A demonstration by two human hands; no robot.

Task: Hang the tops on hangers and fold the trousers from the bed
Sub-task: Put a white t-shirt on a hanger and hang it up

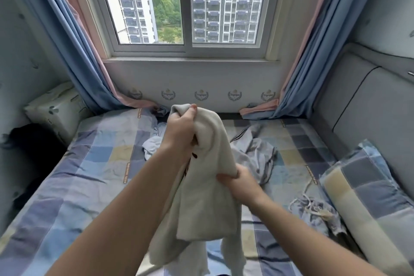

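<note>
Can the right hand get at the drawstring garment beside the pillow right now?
Probably not yet: the right hand grips the cream garment. Freed, its way looks open; the drawstring garment lies uncovered on the bed.

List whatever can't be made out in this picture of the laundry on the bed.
Head view:
The cream garment: top or trousers unclear; bunched in the left hand and right hand, lower end cut by the bottom edge.
The grey garment on the bed: partly hidden behind the cream one.
The dark shape at left: too dark to identify.
</note>
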